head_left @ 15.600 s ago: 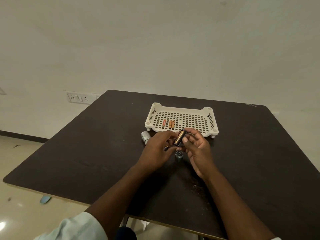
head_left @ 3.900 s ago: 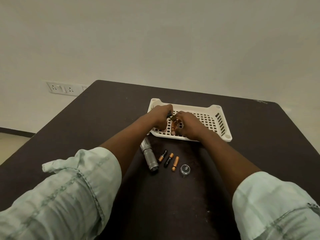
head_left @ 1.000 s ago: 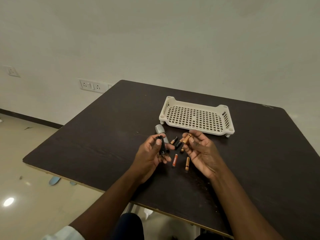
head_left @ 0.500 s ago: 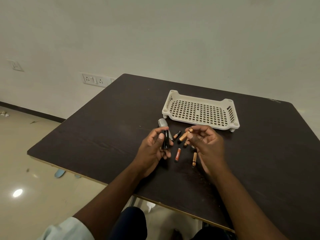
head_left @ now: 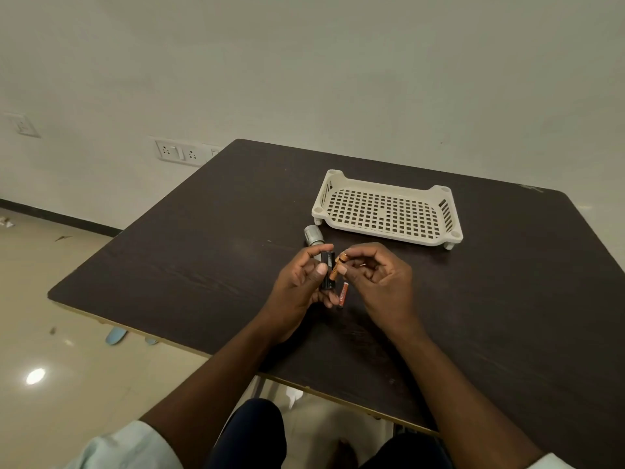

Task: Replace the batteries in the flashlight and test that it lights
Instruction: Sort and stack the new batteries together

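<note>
My left hand (head_left: 299, 286) grips a black battery holder (head_left: 327, 271), held upright above the dark table (head_left: 203, 258). My right hand (head_left: 378, 282) pinches an orange battery (head_left: 336, 267) and holds it slanted against the holder's right side. Another orange battery (head_left: 343, 294) lies on the table just below the holder. The silver flashlight body (head_left: 313, 235) lies behind my left fingers, its near end hidden by them. Other batteries and the cap are hidden under my hands.
A white perforated tray (head_left: 436, 191) stands at the back right of the table with nothing in it. The table's left edge runs close to my left arm. Wall sockets (head_left: 177, 152) sit on the wall at left.
My right hand has brought the orange battery leftward against the holder in my left hand. Both hands have closed together, and the loose batteries behind them are now covered.
</note>
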